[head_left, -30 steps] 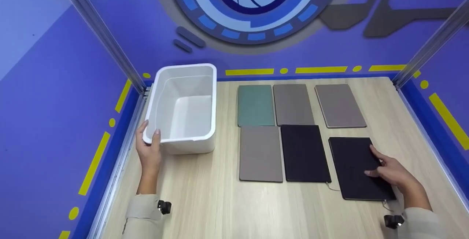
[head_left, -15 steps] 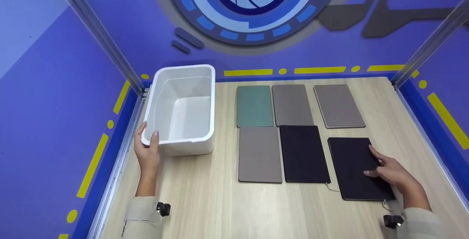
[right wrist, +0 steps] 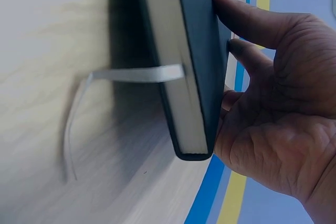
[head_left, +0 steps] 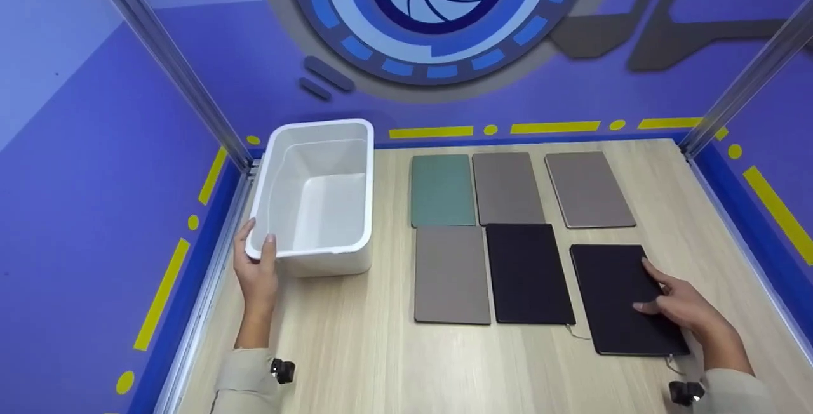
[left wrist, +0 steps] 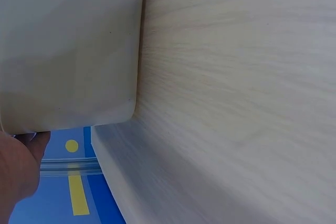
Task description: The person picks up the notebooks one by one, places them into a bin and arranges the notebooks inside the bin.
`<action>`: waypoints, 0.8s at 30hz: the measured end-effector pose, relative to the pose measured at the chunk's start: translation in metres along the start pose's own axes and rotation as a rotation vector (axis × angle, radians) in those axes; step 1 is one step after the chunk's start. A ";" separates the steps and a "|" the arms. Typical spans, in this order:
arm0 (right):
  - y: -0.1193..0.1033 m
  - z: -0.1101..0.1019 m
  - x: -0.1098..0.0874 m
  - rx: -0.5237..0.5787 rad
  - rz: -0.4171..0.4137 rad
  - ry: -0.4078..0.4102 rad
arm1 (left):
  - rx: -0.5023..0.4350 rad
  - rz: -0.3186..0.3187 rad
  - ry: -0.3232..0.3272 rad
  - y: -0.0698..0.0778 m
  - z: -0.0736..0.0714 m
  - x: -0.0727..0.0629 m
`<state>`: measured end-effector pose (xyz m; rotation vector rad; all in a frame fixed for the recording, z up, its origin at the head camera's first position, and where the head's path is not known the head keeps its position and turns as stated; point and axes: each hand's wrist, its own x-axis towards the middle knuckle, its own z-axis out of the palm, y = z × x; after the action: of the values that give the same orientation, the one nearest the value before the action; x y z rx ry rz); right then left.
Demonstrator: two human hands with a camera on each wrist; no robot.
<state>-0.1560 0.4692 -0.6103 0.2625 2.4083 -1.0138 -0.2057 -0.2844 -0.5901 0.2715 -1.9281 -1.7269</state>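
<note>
My left hand (head_left: 257, 274) grips the near left corner of a white plastic bin (head_left: 327, 263), thumb over the rim and fingers outside. The bin's side wall (left wrist: 73, 51) fills much of the left wrist view. At the right, my right hand (head_left: 692, 309) holds a black notebook (head_left: 610, 293) by its right edge. Its thumb lies on the cover; the other fingers are at the edge, partly hidden. In the right wrist view, the notebook's page block shows, with a pale ribbon bookmark (right wrist: 131, 74) trailing from it onto the table.
Beside the held notebook lies another black notebook (head_left: 530, 274), with a grey-brown notebook (head_left: 452, 274) to its left. Behind them are a green notebook (head_left: 443, 190), a second grey-brown notebook (head_left: 508, 188) and a third grey-brown notebook (head_left: 589, 188). Blue panels (head_left: 483, 106) enclose the wooden table (head_left: 381, 363).
The head view has tipped slightly, so the scene sits a little lower in it. Both hands keep the same grip on the bin and the black notebook.
</note>
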 end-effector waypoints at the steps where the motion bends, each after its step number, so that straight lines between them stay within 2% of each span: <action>1: 0.000 0.001 0.000 0.003 0.001 0.002 | 0.004 0.001 -0.003 0.000 0.000 0.000; 11: 0.000 0.001 -0.001 0.036 0.006 -0.003 | 0.020 -0.005 -0.018 0.000 -0.002 -0.001; 24: 0.000 0.003 0.000 0.007 0.003 0.013 | 0.022 -0.005 -0.005 0.001 -0.002 -0.001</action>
<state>-0.1546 0.4666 -0.6119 0.2760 2.4157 -1.0222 -0.2041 -0.2855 -0.5897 0.2810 -1.9526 -1.7119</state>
